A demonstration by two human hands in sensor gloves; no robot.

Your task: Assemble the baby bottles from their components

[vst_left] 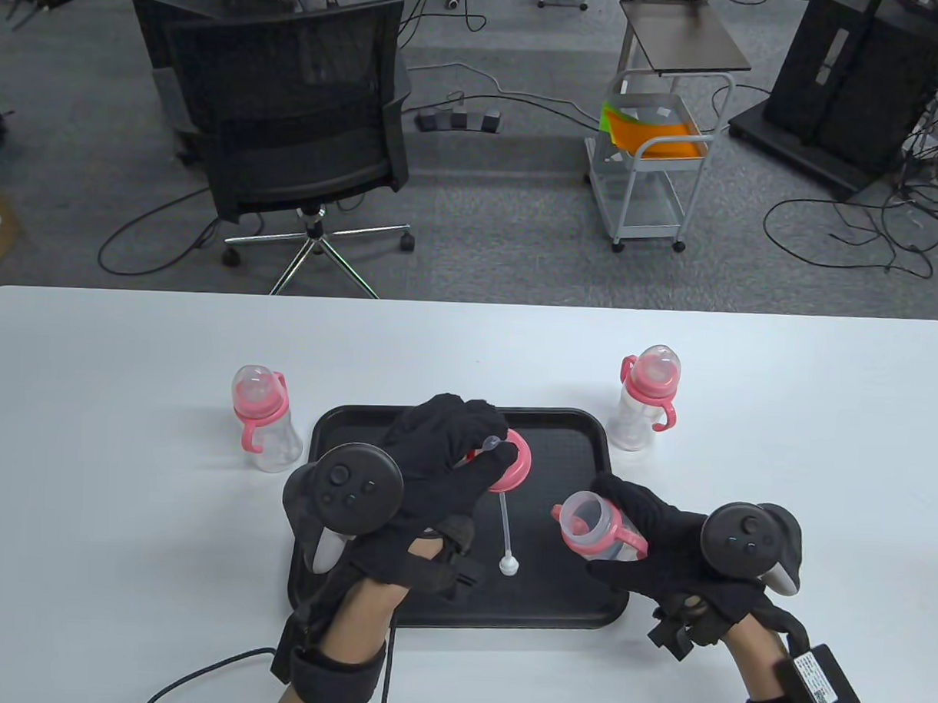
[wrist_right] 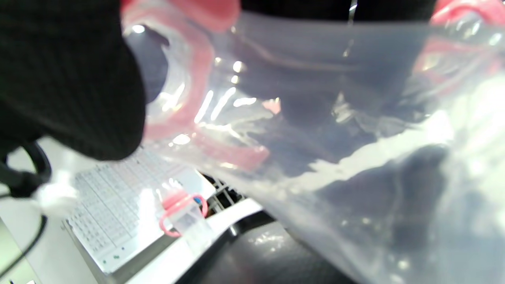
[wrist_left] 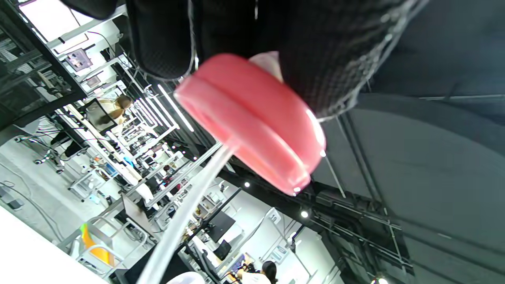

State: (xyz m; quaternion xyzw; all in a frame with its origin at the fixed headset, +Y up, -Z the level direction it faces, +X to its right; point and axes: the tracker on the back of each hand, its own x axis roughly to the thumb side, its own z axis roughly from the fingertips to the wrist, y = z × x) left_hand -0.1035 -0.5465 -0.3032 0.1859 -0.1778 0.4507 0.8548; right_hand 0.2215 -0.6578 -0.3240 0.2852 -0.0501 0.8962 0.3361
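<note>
Left hand [vst_left: 434, 473], in a black knit glove, pinches a glossy pink screw collar [vst_left: 511, 464] with a pale silicone teat tip; its grip is curled round the collar's upper edge. From the collar a thin translucent straw [vst_left: 504, 522] hangs straight down, ending in a white weighted tip [vst_left: 509, 565] just above the tray. In the left wrist view the collar [wrist_left: 252, 122] reads as a smooth, thick disc directly beneath the fingers.

Right hand [vst_left: 662, 546] grips a clear plastic bottle body [vst_left: 590, 525] with pink side handles, tilted so its open mouth faces the left hand's grip; fingers wrap round the barrel. In the right wrist view the bottle wall [wrist_right: 315, 118] is glossy and see-through.

Both grips hover over a black rectangular tray [vst_left: 581, 440] with rounded corners and a fine ribbed floor, set on the white tabletop [vst_left: 819, 456]. Two assembled bottles with clear domed caps stand upright outside the tray: one [vst_left: 263, 421] beyond the left hand, one [vst_left: 646, 396] beyond the right hand.
</note>
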